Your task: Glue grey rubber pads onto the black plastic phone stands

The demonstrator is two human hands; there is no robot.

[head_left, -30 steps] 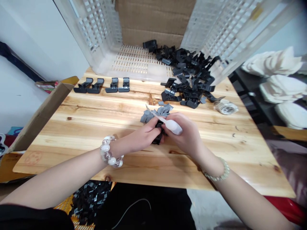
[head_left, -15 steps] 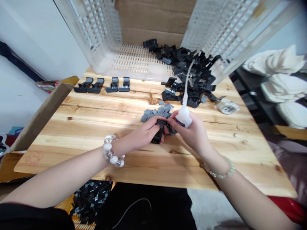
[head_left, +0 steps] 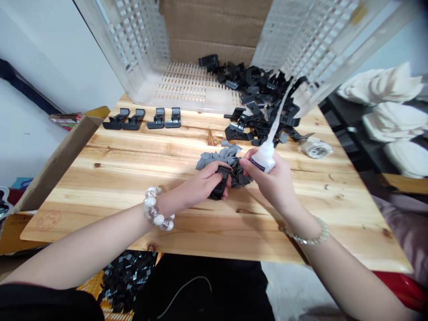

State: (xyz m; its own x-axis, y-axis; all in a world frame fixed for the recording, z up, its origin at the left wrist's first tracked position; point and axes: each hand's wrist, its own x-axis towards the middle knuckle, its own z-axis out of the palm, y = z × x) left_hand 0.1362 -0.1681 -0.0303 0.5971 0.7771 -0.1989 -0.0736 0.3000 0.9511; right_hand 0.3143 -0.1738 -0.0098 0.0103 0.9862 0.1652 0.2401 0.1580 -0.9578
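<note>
My left hand point(head_left: 209, 180) is closed around a black plastic clip point(head_left: 220, 183), held just above the wooden table. In my right hand point(head_left: 272, 176) is a small white glue bottle point(head_left: 264, 157) with a long thin nozzle that tilts up and away to the right. A pile of small grey pads point(head_left: 220, 156) lies on the table right beyond my left hand. Darker pieces point(head_left: 240, 174) of the pile show between the two hands. What my right fingertips touch besides the bottle cannot be made out.
Several black clips point(head_left: 133, 119) stand in a row at the back left. A white plastic crate point(head_left: 197, 98) on its side holds a heap of black clips point(head_left: 264, 84) that spills onto the table. A roll of clear tape point(head_left: 314, 148) lies right. Below, a yellow basket point(head_left: 92, 285) holds black pieces.
My right hand has moved right, away from the clip, and the bottle's nozzle now leans further right. My left hand keeps the clip in nearly the same place.
</note>
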